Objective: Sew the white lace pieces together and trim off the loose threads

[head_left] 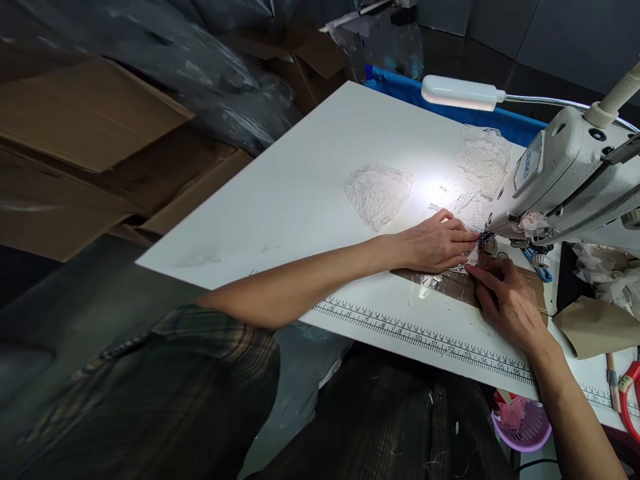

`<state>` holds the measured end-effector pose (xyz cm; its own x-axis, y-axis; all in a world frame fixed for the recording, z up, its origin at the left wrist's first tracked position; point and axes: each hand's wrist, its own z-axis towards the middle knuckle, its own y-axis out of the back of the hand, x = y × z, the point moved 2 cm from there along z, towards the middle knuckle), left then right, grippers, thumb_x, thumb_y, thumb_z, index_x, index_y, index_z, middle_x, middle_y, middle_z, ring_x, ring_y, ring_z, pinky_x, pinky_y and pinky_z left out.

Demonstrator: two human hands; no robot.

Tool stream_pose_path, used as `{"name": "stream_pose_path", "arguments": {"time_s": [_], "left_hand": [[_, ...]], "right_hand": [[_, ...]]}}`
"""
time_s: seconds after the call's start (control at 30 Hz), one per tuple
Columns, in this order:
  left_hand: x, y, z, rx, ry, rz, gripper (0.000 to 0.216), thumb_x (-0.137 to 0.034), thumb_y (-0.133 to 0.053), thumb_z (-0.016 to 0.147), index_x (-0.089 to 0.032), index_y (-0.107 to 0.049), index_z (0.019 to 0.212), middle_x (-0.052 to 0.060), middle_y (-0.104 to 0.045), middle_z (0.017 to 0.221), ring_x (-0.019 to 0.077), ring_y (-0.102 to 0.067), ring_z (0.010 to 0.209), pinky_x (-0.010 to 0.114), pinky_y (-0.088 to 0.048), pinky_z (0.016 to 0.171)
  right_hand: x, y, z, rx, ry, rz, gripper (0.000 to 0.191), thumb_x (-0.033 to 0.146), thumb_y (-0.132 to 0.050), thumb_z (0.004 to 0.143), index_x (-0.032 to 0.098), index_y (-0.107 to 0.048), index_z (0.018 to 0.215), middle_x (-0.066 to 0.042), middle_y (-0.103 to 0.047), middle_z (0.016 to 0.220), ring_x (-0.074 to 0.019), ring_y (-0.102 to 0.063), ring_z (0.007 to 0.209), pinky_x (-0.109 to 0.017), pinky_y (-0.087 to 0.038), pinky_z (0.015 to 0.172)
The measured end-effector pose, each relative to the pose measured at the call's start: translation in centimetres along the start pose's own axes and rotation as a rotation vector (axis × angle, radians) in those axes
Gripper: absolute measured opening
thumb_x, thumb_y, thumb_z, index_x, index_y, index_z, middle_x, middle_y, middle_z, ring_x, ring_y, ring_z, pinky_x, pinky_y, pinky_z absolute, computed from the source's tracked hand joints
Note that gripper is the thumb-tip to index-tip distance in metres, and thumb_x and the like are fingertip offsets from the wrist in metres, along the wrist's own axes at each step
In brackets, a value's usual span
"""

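Observation:
My left hand lies flat with its fingers stretched out, pressing a white lace piece toward the needle area of a white sewing machine. Close by, my right hand has curled fingers, its index finger and thumb pinching the near edge of that lace. The fingers partly cover the lace and the presser foot. More white lace is heaped beyond my left hand. A separate lace piece rests flat on the white table.
A lit lamp hangs over the table. Brown tape and a printed ruler run along the near side. At right are red-handled scissors and brown card. A purple basket sits below; cardboard boxes stand left.

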<state>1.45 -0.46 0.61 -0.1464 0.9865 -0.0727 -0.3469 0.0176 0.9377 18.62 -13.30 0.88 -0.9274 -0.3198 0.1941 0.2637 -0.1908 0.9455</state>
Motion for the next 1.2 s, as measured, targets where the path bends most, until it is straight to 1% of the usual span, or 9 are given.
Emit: {"name": "stream_pose_path", "arguments": {"time_s": [0.17,0.27,0.43,0.53,0.77,0.87,1.0,1.07,1.2], "left_hand": [[0.12,-0.31,0.05,-0.026,0.006,-0.033,0.033,-0.032,-0.043,0.104,-0.021,-0.067,0.124,0.008,-0.064,0.137,0.0248,-0.061,0.115,0.042,-0.039,0.099],[0.13,-0.48,0.09,-0.046,0.021,-0.065,0.032,-0.031,-0.045,0.103,-0.023,-0.067,0.124,0.007,-0.064,0.137,0.0247,-0.062,0.115,0.044,-0.039,0.101],[0.09,-0.48,0.07,-0.069,0.017,-0.069,0.029,-0.030,-0.046,0.102,-0.024,-0.068,0.121,0.006,-0.066,0.135,0.0247,-0.062,0.116,0.047,-0.035,0.105],[0.09,-0.49,0.05,-0.081,0.002,-0.050,0.031,-0.030,-0.044,0.103,-0.022,-0.068,0.120,0.008,-0.066,0.134,0.0246,-0.061,0.118,0.048,-0.033,0.107],[-0.11,-0.49,0.17,-0.048,-0.003,0.005,0.035,-0.029,-0.037,0.105,-0.020,-0.066,0.122,0.009,-0.066,0.135,0.0232,-0.060,0.120,0.045,-0.030,0.107],[-0.37,-0.34,0.28,-0.033,0.008,0.047,0.034,-0.028,-0.038,0.104,-0.020,-0.066,0.120,0.009,-0.065,0.135,0.0231,-0.060,0.117,0.044,-0.030,0.106],[-0.59,-0.17,0.41,-0.030,0.037,0.095,0.032,-0.027,-0.041,0.102,-0.017,-0.067,0.117,0.012,-0.068,0.127,0.0235,-0.062,0.106,0.044,-0.033,0.103],[-0.60,-0.17,0.44,-0.030,0.017,0.087,0.032,-0.026,-0.040,0.102,-0.018,-0.068,0.116,0.010,-0.069,0.125,0.0224,-0.063,0.102,0.044,-0.032,0.104],[-0.35,-0.19,0.47,-0.029,0.015,0.057,0.032,-0.026,-0.040,0.102,-0.022,-0.069,0.115,0.007,-0.068,0.129,0.0224,-0.063,0.103,0.046,-0.030,0.105]], "right_hand": [[-0.01,0.01,0.06,-0.031,0.011,0.014,0.037,0.024,-0.047,0.096,0.026,-0.072,0.122,-0.010,-0.058,0.101,-0.0197,-0.061,0.083,-0.034,-0.056,0.073],[-0.11,-0.07,0.04,-0.026,0.001,0.028,0.037,0.024,-0.047,0.096,0.027,-0.072,0.122,-0.010,-0.059,0.102,-0.0199,-0.061,0.083,-0.035,-0.056,0.073],[-0.17,-0.14,-0.04,-0.039,-0.020,0.057,0.036,0.025,-0.048,0.096,0.029,-0.073,0.121,-0.009,-0.058,0.102,-0.0194,-0.061,0.084,-0.034,-0.056,0.073],[-0.12,-0.08,0.01,-0.051,-0.029,0.068,0.035,0.025,-0.048,0.096,0.029,-0.073,0.120,-0.008,-0.059,0.100,-0.0191,-0.062,0.084,-0.032,-0.056,0.070],[-0.17,-0.02,0.18,-0.055,-0.061,0.109,0.034,0.027,-0.047,0.096,0.030,-0.075,0.116,-0.008,-0.060,0.098,-0.0179,-0.062,0.083,-0.031,-0.055,0.070],[-0.27,-0.05,0.18,-0.050,-0.074,0.115,0.034,0.027,-0.048,0.096,0.030,-0.076,0.115,-0.007,-0.060,0.097,-0.0177,-0.062,0.082,-0.030,-0.055,0.069],[-0.26,-0.01,0.21,-0.063,-0.082,0.130,0.034,0.026,-0.049,0.095,0.030,-0.076,0.114,-0.007,-0.060,0.095,-0.0174,-0.063,0.080,-0.030,-0.054,0.068],[-0.19,0.05,0.24,-0.073,-0.085,0.138,0.034,0.026,-0.049,0.094,0.030,-0.077,0.113,-0.007,-0.060,0.095,-0.0174,-0.063,0.081,-0.030,-0.054,0.068],[-0.06,0.15,0.28,-0.058,-0.103,0.143,0.033,0.026,-0.049,0.094,0.030,-0.077,0.113,-0.007,-0.061,0.095,-0.0176,-0.064,0.082,-0.030,-0.054,0.069]]}}
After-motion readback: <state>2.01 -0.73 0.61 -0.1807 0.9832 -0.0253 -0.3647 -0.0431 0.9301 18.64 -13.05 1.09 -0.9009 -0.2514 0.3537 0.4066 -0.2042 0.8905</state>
